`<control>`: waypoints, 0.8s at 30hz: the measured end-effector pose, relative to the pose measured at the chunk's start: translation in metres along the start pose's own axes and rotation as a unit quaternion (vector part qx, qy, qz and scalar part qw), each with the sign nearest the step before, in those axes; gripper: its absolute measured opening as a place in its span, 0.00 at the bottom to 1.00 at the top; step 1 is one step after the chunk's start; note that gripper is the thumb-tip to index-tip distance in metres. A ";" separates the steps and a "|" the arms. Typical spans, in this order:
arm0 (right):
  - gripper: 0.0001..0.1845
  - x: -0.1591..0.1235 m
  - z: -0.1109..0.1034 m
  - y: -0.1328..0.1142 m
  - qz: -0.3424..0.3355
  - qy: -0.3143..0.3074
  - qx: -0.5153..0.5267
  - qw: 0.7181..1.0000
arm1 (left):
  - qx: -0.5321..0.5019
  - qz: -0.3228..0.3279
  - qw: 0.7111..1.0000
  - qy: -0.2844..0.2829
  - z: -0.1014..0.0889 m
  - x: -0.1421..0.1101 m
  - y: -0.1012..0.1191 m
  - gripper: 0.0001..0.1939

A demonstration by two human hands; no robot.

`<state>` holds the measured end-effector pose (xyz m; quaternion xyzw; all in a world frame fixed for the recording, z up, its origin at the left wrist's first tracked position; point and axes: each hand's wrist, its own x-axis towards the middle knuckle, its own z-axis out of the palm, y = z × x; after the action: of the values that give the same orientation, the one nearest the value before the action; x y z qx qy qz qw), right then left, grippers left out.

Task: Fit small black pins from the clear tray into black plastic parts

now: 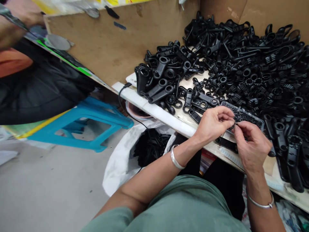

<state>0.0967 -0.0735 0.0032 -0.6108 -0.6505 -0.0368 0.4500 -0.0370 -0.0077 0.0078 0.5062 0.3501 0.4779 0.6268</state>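
My left hand [216, 124] and my right hand [252, 143] meet fingertip to fingertip at the table's front edge. Both are pinched closed around a tiny dark part [234, 124], mostly hidden by the fingers, so its kind does not show. Just behind and beneath them sits a clear plastic box [259, 121] filled with small black pieces. To the left of my hands lie black plastic arms with ring ends [205, 97]. Longer black handle-like parts [293, 151] rest to the right. Behind the box spreads a heap of black toothed rings [249, 77].
A big pile of black plastic parts [231, 35] fills the table's back against cardboard. A wooden board [96, 45] walls the left side. Below are a white sack [118, 161] of black pieces, a black cable [127, 111] and a blue stool [79, 124]. Another person sits at far left.
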 end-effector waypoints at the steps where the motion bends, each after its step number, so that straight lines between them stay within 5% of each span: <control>1: 0.04 0.001 0.000 0.001 0.000 -0.005 -0.006 1.000 | -0.002 0.000 1.000 0.004 0.000 0.000 -0.001 0.09; 6: 0.07 0.009 -0.002 0.013 0.033 -0.052 -0.020 0.998 | -0.009 0.002 1.000 0.002 -0.002 0.000 -0.005 0.10; 13: 0.10 0.002 -0.013 0.012 0.251 -0.048 0.184 0.949 | -0.033 0.006 0.999 -0.008 0.000 -0.010 -0.004 0.11; 24: 0.07 -0.015 -0.026 0.005 0.213 -0.017 0.154 0.965 | -0.020 -0.012 0.998 -0.061 0.010 -0.020 0.000 0.13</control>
<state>0.1128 -0.0996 0.0065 -0.6593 -0.5110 0.1707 0.5246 -0.0332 -0.0295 0.0090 0.5172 0.3082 0.4454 0.6627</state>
